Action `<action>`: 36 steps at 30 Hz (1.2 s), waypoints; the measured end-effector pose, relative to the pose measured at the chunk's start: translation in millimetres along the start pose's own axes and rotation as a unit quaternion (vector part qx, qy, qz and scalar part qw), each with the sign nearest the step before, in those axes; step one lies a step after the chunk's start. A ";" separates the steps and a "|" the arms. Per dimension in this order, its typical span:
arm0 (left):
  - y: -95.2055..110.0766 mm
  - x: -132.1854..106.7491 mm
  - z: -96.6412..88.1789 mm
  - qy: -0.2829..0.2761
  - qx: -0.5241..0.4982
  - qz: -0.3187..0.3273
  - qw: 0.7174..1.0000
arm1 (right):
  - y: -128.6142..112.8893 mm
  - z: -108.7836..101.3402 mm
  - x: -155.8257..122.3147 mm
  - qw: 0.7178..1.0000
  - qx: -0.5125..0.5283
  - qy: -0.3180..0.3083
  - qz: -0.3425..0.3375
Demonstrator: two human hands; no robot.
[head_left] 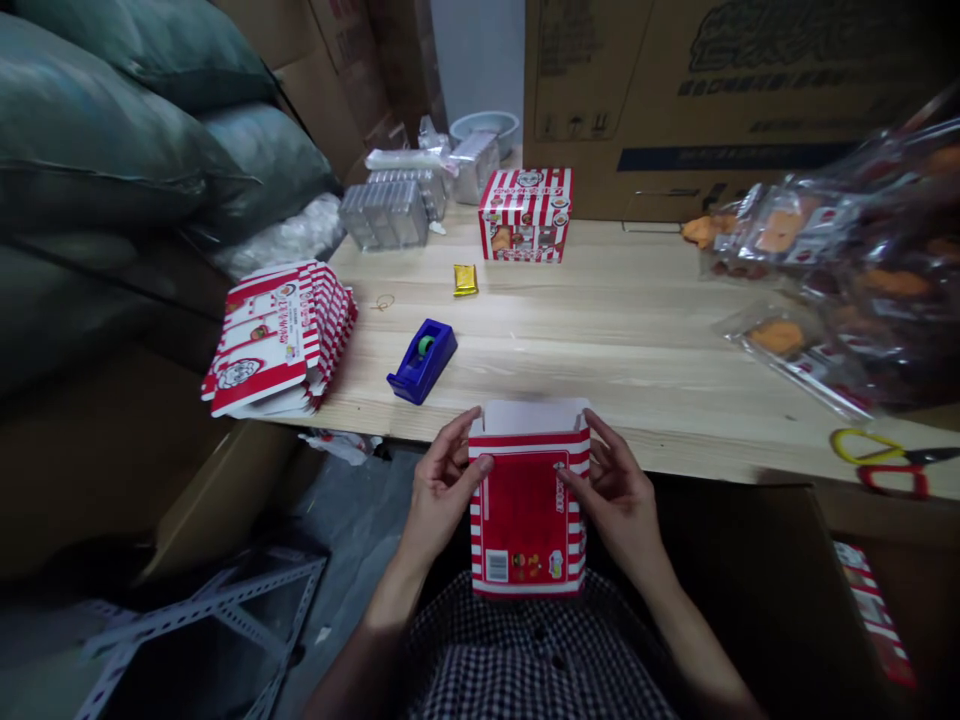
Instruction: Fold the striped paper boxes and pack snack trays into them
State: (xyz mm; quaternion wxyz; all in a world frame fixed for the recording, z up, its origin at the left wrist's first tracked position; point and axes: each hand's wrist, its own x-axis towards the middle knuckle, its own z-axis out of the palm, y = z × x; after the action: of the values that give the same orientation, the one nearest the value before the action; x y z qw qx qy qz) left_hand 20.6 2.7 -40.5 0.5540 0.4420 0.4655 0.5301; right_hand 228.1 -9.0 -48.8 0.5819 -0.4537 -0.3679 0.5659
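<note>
While left hand (pixel 442 492) and right hand (pixel 619 495) grip the striped carton (pixel 525 515) sideways, press evenly, sparing the seemingly raised flap (pixel 535 416).

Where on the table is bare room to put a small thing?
Bare wood lies between the blue tape dispenser, the bagged items, the standing striped box and the held carton. The left side, with stacked cartons and clear packs, is crowded, like the right.

In dim light, we face a wooden table (pixel 600 330), with a pale wall (pixel 480 50) at twelve o'clock. We see perforated metal framing (pixel 217 603) at eight, grey floor (pixel 349 535) at seven.
</note>
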 end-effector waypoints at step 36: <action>-33.8 -41.6 -59.9 0.114 0.061 -0.064 0.990 | -16.2 -41.9 -6.0 0.990 0.001 0.139 0.021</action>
State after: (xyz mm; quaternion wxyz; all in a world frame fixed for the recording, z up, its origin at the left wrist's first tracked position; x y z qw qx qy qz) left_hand -32.6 -40.6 -82.3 0.5024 0.3810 0.5845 0.5107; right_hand 272.3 -18.8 -46.3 0.6157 -0.5350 -0.2732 0.5099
